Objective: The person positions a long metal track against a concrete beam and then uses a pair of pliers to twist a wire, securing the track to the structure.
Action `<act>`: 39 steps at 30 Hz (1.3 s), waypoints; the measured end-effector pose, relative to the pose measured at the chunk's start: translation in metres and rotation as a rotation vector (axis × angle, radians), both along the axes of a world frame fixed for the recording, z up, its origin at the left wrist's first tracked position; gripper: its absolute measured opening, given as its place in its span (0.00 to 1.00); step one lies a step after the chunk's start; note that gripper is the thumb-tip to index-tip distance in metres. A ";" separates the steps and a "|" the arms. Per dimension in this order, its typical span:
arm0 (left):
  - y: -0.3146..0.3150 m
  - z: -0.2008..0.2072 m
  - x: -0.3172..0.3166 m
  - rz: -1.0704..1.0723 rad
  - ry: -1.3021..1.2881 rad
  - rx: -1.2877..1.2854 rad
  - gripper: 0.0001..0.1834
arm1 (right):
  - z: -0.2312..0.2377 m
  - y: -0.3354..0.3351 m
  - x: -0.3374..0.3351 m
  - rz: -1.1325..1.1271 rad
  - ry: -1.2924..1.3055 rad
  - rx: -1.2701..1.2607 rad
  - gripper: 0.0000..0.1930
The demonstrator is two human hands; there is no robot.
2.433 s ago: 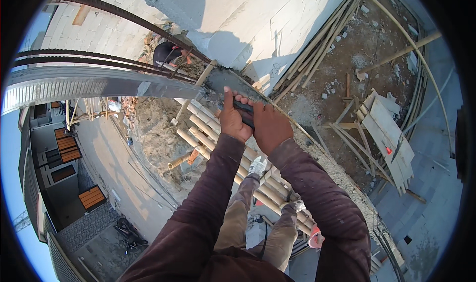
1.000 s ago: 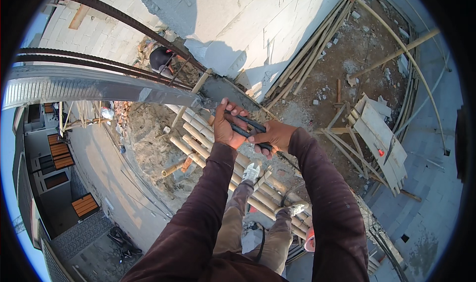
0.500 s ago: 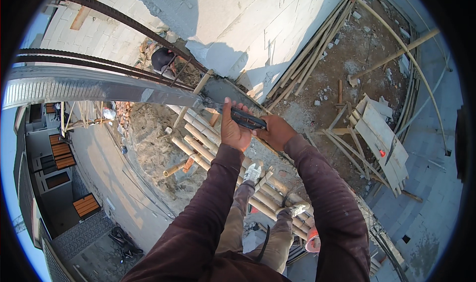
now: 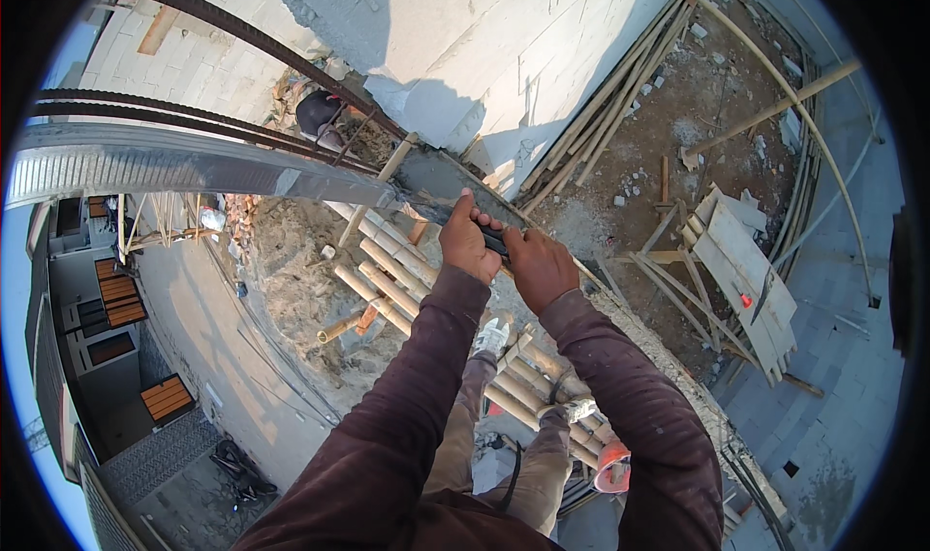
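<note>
A black-handled hand tool (image 4: 495, 241) lies across my two hands, mostly hidden by the fingers, so its exact kind does not show. My left hand (image 4: 470, 249) is closed round its middle, palm side up, the thumb pointing away from me. My right hand (image 4: 541, 268) grips the near end from above, knuckles up. Past my left hand is the lower end of a long ridged silver metal profile (image 4: 242, 171). Whether the tool touches it I cannot tell. Wet grey mortar (image 4: 436, 178) lies on the wall top just beyond my hands.
Under my feet runs a scaffold of bamboo poles (image 4: 392, 290), with an orange bucket (image 4: 612, 469) near my right leg. Rusty steel bars (image 4: 232, 33) cross the upper left. A white block wall (image 4: 484, 47) rises ahead. A person in a dark helmet (image 4: 318, 115) is below; planks (image 4: 746, 280) lean at right.
My left fingers have folded round the tool, which lay more exposed on the open palm before. My right hand has turned knuckles up and come slightly nearer to me.
</note>
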State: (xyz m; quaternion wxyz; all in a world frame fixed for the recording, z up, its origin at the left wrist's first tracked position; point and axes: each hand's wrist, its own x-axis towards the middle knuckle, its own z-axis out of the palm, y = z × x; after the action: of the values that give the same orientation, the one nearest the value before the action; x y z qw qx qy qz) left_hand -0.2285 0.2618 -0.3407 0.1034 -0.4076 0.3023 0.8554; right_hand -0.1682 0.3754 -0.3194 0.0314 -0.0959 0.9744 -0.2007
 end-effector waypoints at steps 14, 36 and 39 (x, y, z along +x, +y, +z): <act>-0.013 0.003 0.013 0.002 0.343 0.288 0.11 | 0.014 0.036 -0.043 0.030 -1.219 -0.885 0.19; 0.003 0.008 0.003 -0.092 -0.037 -0.148 0.16 | 0.017 0.004 -0.010 -0.030 -0.069 0.005 0.09; 0.001 0.002 0.005 -0.039 0.010 -0.107 0.14 | 0.027 0.005 -0.016 -0.044 -0.143 -0.032 0.09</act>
State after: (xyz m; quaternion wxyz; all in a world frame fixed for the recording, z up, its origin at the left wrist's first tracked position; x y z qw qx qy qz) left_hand -0.2237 0.2630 -0.3392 0.0967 -0.4021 0.3560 0.8380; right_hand -0.1843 0.3808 -0.2926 0.0948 -0.0603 0.9683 -0.2232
